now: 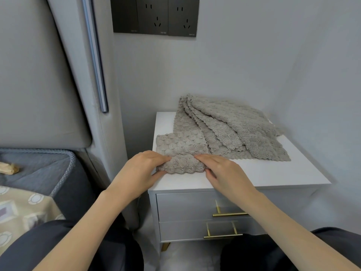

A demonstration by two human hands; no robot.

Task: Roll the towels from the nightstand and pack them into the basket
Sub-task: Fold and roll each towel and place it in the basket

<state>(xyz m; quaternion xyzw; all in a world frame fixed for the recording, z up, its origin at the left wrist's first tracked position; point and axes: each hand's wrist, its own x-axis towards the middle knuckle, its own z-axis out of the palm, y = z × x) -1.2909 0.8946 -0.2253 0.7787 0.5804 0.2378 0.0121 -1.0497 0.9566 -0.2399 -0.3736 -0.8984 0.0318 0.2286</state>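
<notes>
A grey bubble-textured towel (181,142) lies on the white nightstand top (273,173), its near edge folded up into a small roll (180,164). My left hand (140,169) pinches the left end of that roll, thumb under and fingers over. On the right end, my right hand (222,171) grips the roll the same way. Behind it, several more grey towels (234,126) lie fanned in an overlapping pile. No basket is in view.
The nightstand has two grey drawers with brass handles (228,214). A padded grey headboard (39,85) and the bed corner with a patterned cover (23,208) are to the left. Dark wall sockets (156,16) sit above. My knees in dark trousers (78,247) frame the bottom.
</notes>
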